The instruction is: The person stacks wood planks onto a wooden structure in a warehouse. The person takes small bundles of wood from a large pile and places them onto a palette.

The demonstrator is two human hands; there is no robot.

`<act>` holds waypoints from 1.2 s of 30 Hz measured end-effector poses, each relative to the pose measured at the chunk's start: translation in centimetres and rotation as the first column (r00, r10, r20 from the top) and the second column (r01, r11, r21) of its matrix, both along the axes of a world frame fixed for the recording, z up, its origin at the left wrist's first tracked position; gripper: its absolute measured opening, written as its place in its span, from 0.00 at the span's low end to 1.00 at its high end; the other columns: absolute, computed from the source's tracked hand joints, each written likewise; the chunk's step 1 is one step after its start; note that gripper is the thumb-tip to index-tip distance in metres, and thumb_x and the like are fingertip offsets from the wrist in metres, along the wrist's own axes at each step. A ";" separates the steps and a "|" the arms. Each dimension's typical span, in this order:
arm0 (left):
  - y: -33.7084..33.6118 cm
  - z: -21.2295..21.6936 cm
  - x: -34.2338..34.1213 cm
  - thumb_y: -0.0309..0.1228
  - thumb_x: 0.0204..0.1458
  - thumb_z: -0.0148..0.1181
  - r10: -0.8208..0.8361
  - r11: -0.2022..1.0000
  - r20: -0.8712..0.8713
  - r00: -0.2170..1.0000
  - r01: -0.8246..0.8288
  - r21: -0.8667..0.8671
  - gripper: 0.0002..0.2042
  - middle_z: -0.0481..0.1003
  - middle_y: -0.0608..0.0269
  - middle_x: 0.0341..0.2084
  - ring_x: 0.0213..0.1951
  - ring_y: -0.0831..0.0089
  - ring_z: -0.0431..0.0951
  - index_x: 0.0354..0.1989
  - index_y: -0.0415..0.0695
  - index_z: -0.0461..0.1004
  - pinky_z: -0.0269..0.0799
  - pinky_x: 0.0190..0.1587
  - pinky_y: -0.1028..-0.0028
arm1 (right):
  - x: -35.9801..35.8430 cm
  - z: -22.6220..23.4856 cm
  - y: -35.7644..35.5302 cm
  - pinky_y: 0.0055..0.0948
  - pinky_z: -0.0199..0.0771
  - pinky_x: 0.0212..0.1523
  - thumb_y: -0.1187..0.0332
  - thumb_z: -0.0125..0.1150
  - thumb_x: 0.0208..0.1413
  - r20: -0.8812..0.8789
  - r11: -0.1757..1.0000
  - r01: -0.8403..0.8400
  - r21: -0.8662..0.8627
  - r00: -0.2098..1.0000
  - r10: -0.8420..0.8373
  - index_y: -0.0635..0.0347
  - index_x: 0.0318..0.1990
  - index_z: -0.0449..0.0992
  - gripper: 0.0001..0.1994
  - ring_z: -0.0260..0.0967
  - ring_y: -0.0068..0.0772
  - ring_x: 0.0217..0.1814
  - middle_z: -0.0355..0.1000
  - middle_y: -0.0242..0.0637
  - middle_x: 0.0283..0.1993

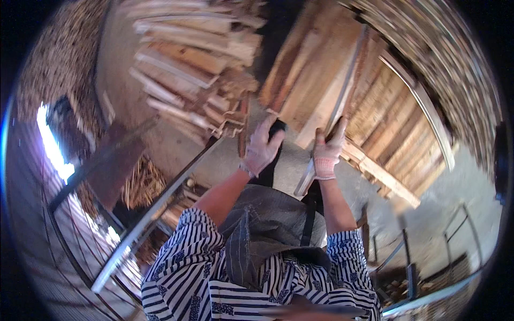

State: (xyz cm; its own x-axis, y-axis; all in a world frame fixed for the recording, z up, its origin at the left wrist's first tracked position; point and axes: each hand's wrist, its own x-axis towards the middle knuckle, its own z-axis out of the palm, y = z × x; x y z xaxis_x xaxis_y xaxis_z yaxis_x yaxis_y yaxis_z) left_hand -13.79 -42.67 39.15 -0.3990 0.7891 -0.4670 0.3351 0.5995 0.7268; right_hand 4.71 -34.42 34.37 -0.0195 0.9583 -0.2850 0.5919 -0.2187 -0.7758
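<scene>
My right hand [329, 151], in a pale knitted glove, is closed around a long narrow wooden strip [352, 75]. The strip slants from the far right, over a stack of planks, down to a lower end near my legs. My left hand [261, 148], gloved the same way, is near the close end of a brown plank [286, 75]. Its thumb and fingers are apart, and I see nothing held in it. Beyond both hands lies the stack of wide planks [321, 64], with a crosswise batten [383, 174] along its near edge.
A pile of short split boards [187, 64] lies at the far left. A metal rail [160, 200] runs diagonally at the left, beside a heap of thin offcuts [143, 182]. Tall blurred wood stacks [450, 59] stand at the far right. Metal frames [407, 257] stand at the lower right.
</scene>
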 end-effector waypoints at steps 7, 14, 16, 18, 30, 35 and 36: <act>-11.1 3.1 -7.0 0.33 0.59 0.63 0.684 0.720 0.101 0.723 -0.691 0.070 0.25 0.74 0.55 0.57 0.60 0.66 0.73 0.63 0.38 0.68 0.69 0.61 0.69 | -5.7 -4.2 6.2 0.50 0.72 0.59 0.62 0.65 0.56 0.291 0.776 -0.535 -0.334 0.725 0.624 0.47 0.73 0.56 0.38 0.68 0.65 0.59 0.68 0.59 0.59; -4.7 5.1 -24.6 0.36 0.60 0.58 0.868 0.419 0.261 0.422 -0.905 0.071 0.20 0.74 0.64 0.43 0.45 0.74 0.72 0.59 0.42 0.71 0.70 0.50 0.72 | -18.4 6.5 6.2 0.38 0.68 0.66 0.44 0.56 0.64 -0.167 0.668 -0.637 -0.385 0.760 0.628 0.66 0.62 0.73 0.32 0.69 0.50 0.67 0.72 0.56 0.62; -2.0 5.6 -27.2 0.45 0.58 0.61 0.905 0.334 0.329 0.269 -0.929 -0.159 0.31 0.72 0.57 0.53 0.52 0.68 0.72 0.64 0.38 0.65 0.69 0.55 0.69 | -24.7 4.9 8.0 0.41 0.67 0.66 0.40 0.52 0.64 -0.218 0.716 -0.650 -0.256 0.760 0.612 0.68 0.63 0.70 0.36 0.67 0.55 0.67 0.70 0.58 0.63; 0.0 4.3 -29.0 0.50 0.56 0.62 0.915 0.340 0.305 0.264 -0.911 -0.234 0.38 0.69 0.53 0.59 0.55 0.65 0.71 0.68 0.36 0.60 0.69 0.58 0.66 | -30.8 3.5 12.8 0.39 0.62 0.69 0.38 0.46 0.65 -0.216 0.514 -0.734 -0.444 0.644 0.734 0.67 0.65 0.68 0.38 0.64 0.58 0.69 0.69 0.61 0.63; 1.9 4.3 -31.8 0.52 0.57 0.63 0.796 0.337 0.601 0.074 -0.879 -0.338 0.29 0.75 0.59 0.38 0.34 0.71 0.78 0.54 0.39 0.70 0.77 0.36 0.72 | -34.3 -8.7 9.6 0.41 0.63 0.69 0.25 0.42 0.59 -0.408 0.281 -0.761 -0.585 0.575 0.709 0.74 0.68 0.60 0.52 0.65 0.57 0.70 0.69 0.64 0.63; 4.5 4.4 -31.9 0.40 0.46 0.77 0.978 0.186 -0.029 0.208 -0.923 -0.338 0.35 0.75 0.58 0.46 0.42 0.71 0.77 0.57 0.37 0.63 0.76 0.42 0.70 | -42.6 1.0 8.5 0.38 0.74 0.58 0.25 0.55 0.52 -0.223 0.400 -0.722 -0.565 0.600 0.768 0.72 0.69 0.58 0.55 0.73 0.52 0.62 0.74 0.59 0.58; 3.2 4.0 -32.0 0.40 0.46 0.77 0.978 0.190 0.138 0.156 -0.937 -0.292 0.36 0.75 0.58 0.46 0.43 0.70 0.77 0.57 0.37 0.63 0.77 0.42 0.70 | -42.3 2.0 9.1 0.40 0.75 0.57 0.25 0.56 0.52 -0.144 0.276 -0.766 -0.581 0.430 0.891 0.72 0.70 0.57 0.56 0.73 0.54 0.61 0.75 0.62 0.56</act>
